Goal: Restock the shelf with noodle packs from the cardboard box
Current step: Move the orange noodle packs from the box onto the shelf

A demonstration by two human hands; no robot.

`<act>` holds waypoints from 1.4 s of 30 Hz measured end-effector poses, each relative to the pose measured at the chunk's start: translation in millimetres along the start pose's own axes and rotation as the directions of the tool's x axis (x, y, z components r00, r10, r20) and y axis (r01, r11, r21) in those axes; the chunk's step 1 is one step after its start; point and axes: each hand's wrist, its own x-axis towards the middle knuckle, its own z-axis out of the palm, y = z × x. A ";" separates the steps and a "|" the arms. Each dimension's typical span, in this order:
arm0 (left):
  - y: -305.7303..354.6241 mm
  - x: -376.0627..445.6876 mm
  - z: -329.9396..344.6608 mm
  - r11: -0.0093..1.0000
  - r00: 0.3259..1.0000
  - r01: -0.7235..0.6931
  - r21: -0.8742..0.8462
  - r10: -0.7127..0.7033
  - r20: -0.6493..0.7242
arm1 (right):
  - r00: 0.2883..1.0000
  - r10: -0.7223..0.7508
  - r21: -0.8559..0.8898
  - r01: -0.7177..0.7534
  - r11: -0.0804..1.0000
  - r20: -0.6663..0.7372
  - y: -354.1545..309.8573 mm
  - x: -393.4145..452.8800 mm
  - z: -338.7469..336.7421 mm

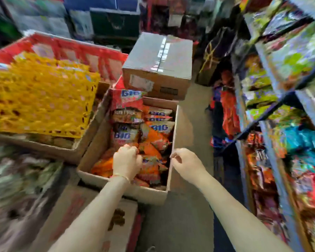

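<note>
Cardboard box (116, 184) open before us, noodle packs (153, 140) inside. Left hand (127, 161) grip curled round pack; right hand (185, 164) pinches flap. Pick-up step, we judge; next: lift, carry right to shelf (273, 108).

Both bare forearms reaching forward, left hand (127, 160) knuckles up with fingers curled down inside the cardboard box (116, 186), thin band at its wrist, right hand (186, 163) pinching the box's right wall

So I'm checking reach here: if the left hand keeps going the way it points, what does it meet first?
Most likely the noodle packs in the open cardboard box; the left hand is already among them.
</note>
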 end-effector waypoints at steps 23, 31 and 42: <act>-76.5 38.4 19.7 0.998 0.991 0.061 0.034 -0.064 0.121 | 0.892 0.409 0.613 -0.436 0.659 0.194 -104.5 228.5 62.8; -76.6 37.3 21.4 0.997 0.989 0.069 0.041 -0.073 0.127 | 0.890 0.433 0.616 -0.421 0.665 0.141 -102.0 222.4 72.8; -74.2 38.2 24.0 0.997 0.989 0.070 0.029 -0.073 0.125 | 0.920 0.344 0.749 -0.360 0.556 0.187 -81.9 169.4 59.9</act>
